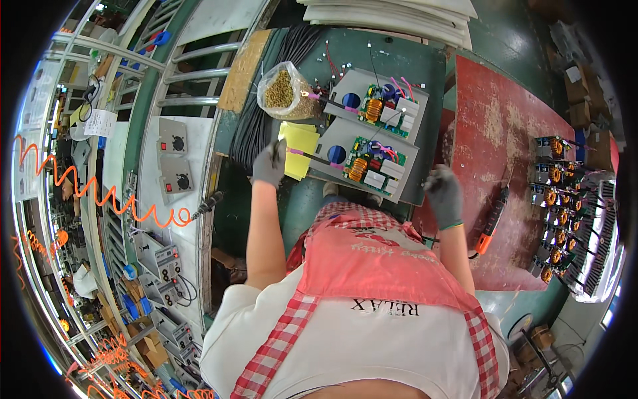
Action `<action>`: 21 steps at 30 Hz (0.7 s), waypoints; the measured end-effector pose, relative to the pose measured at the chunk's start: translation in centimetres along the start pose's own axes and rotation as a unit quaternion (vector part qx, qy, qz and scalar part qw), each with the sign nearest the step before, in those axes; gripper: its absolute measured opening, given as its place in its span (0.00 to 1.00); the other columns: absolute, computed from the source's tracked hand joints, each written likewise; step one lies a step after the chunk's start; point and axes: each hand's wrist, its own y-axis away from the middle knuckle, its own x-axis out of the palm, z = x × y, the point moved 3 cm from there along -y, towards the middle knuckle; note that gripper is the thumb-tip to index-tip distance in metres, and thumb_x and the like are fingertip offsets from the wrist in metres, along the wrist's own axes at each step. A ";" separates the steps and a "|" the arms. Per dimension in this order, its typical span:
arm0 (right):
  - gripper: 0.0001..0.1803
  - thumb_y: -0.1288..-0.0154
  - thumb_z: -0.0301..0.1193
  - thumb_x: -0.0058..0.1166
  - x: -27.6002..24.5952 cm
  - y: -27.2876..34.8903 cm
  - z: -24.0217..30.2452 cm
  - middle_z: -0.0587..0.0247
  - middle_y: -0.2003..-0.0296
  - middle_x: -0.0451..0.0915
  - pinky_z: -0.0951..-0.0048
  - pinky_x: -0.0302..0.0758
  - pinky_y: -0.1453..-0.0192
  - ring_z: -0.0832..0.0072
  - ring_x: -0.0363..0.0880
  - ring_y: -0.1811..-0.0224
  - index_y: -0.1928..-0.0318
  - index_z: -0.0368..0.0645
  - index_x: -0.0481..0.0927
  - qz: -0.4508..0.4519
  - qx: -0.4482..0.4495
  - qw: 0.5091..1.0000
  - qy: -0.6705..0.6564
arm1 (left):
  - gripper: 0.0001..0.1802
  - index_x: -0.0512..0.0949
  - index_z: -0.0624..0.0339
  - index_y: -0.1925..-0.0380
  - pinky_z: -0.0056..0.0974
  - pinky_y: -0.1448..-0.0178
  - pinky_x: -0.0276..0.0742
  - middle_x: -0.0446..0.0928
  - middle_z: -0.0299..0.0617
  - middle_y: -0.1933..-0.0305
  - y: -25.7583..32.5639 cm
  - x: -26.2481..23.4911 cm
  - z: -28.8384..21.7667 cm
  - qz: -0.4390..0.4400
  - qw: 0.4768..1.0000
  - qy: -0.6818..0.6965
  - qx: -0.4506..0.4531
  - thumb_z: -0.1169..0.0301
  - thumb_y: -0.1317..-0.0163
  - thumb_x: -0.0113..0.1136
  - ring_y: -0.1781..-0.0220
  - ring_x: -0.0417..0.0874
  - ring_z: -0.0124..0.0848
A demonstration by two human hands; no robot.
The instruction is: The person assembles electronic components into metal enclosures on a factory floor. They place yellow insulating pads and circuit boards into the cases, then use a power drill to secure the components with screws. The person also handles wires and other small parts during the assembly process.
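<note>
My left hand (268,167), in a grey glove, is beside the yellow sheets (302,141) and the bundle of black cables (247,136). Its fingers are drawn together near the purple-sleeved end of a black lead; whatever they pinch is too small to make out. At the bench's right edge, my right hand (444,198), gloved too, has curled fingers that hide any contents. Between the hands lies a grey metal plate (325,143) bearing a green circuit board (375,161) with a copper coil and blue round part. A second circuit board (387,108) sits on another plate behind it.
A clear bag of small brass-coloured parts (280,93) stands behind the sheets. On the red board (485,133) at right lie an orange-and-black tool (490,225) and several circuit boards (555,199). Left, grey panels (174,141) rest on a rack beside a coiled orange hose (119,199).
</note>
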 end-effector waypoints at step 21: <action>0.25 0.38 0.49 0.53 15.5 -6.9 -21.9 0.50 0.77 0.81 0.67 0.76 0.67 0.68 0.82 0.74 0.59 0.35 0.80 0.126 0.033 0.697 0.705 | 0.10 0.73 0.61 0.58 0.32 0.62 0.79 0.78 0.42 0.62 2.4 6.3 6.2 0.362 0.788 -0.446 0.221 0.76 0.37 0.44 0.61 0.80 0.32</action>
